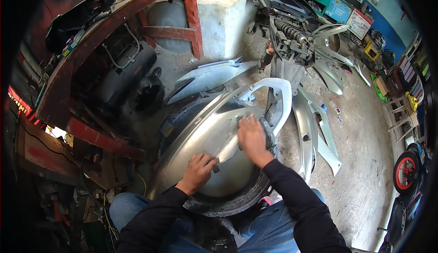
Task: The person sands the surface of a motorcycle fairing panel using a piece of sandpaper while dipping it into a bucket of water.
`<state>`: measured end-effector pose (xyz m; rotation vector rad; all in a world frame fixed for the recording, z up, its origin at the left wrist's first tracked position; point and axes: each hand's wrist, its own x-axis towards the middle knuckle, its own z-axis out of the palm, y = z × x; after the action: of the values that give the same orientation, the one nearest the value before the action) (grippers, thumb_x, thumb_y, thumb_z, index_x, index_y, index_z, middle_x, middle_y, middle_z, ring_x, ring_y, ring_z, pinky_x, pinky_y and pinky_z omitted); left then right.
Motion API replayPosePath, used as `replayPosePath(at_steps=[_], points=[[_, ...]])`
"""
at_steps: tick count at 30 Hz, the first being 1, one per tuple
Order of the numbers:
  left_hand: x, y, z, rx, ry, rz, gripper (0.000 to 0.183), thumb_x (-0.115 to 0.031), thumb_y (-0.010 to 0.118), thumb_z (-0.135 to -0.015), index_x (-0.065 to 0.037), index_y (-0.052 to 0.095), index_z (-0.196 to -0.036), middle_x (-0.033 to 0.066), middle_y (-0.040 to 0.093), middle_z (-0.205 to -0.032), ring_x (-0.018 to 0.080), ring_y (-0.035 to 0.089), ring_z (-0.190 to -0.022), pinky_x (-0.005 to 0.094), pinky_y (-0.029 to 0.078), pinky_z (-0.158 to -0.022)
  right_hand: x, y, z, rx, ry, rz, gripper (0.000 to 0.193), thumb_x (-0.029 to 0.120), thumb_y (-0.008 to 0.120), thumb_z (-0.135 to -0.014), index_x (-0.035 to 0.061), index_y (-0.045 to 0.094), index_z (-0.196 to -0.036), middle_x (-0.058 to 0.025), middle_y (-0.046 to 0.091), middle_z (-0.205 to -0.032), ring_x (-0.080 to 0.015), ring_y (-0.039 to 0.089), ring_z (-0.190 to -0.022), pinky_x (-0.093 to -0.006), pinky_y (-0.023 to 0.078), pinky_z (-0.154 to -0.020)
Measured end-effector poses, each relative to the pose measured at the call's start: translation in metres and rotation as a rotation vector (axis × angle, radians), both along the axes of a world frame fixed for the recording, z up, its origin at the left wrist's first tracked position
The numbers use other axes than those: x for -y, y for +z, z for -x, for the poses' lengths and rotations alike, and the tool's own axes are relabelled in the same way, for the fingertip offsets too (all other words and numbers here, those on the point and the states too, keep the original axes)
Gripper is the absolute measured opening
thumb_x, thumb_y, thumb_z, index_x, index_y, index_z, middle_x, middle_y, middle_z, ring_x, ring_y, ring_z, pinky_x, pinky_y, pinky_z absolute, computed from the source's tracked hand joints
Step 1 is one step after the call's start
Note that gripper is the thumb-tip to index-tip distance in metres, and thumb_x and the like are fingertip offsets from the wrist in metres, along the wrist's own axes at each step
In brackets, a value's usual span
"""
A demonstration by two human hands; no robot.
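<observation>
A long silver-grey motorcycle body panel (182,148) lies aslant in front of me, its pale looped end (285,98) pointing away to the right. It rests across a round, dark-rimmed tub (255,193) that holds cloudy greyish liquid. My left hand (197,172) is closed over the panel's near edge, thumb and fingers curled around it. My right hand (252,139) lies palm down on the panel's upper part. Its fingers press a dark, thin piece like sandpaper (239,121) against the surface; most of that piece is hidden under the hand.
Pale fairing pieces (315,134) lie on the concrete floor at right, another panel (210,77) beyond the tub. A partly stripped motorcycle (292,29) stands ahead. A red metal frame (105,34) and dark tank (130,70) occupy the left. A red-rimmed wheel (406,172) is far right.
</observation>
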<state>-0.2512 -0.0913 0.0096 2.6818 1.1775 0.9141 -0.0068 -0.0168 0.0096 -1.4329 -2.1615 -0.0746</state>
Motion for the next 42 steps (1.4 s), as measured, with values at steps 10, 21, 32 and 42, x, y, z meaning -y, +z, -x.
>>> replayPosePath(at_steps=[10,21,32,42], points=[[0.003,0.002,-0.002,0.009,-0.015,0.003,0.036,0.006,0.061,-0.074,-0.013,0.07,-0.104,0.0025,0.067,-0.1,0.0245,0.062,-0.091,0.0385,0.047,-0.079,-0.014,-0.014,-0.011,-0.046,-0.195,-0.109,0.037,0.015,0.06,-0.092,-0.0062,0.07,-0.12,-0.0235,0.068,-0.127,-0.0476,0.056,-0.129,-0.0544,0.04,-0.113],[0.002,0.0,-0.001,0.011,0.01,-0.002,0.037,0.007,0.061,-0.074,-0.013,0.07,-0.104,0.0021,0.067,-0.099,0.0245,0.062,-0.091,0.038,0.047,-0.08,-0.012,-0.004,-0.012,0.054,-0.083,-0.025,0.037,0.015,0.059,-0.092,-0.0082,0.07,-0.118,-0.024,0.067,-0.129,-0.0487,0.054,-0.129,-0.0533,0.041,-0.112],[0.003,0.0,-0.001,-0.011,-0.004,0.001,0.036,0.003,0.062,-0.075,-0.013,0.068,-0.107,0.0,0.065,-0.102,0.0216,0.06,-0.094,0.0379,0.045,-0.08,-0.01,0.005,-0.005,-0.024,-0.212,-0.046,0.035,0.015,0.062,-0.09,-0.006,0.072,-0.116,-0.0223,0.069,-0.126,-0.0487,0.057,-0.126,-0.0539,0.043,-0.109],[0.003,-0.003,0.0,-0.014,0.01,-0.04,0.034,0.0,0.064,-0.077,-0.014,0.068,-0.108,-0.001,0.065,-0.103,0.0211,0.06,-0.094,0.0373,0.045,-0.081,-0.006,0.003,-0.004,0.06,-0.019,0.15,0.034,0.016,0.058,-0.095,-0.0054,0.07,-0.12,-0.0236,0.067,-0.13,-0.0491,0.053,-0.131,-0.0541,0.04,-0.111]])
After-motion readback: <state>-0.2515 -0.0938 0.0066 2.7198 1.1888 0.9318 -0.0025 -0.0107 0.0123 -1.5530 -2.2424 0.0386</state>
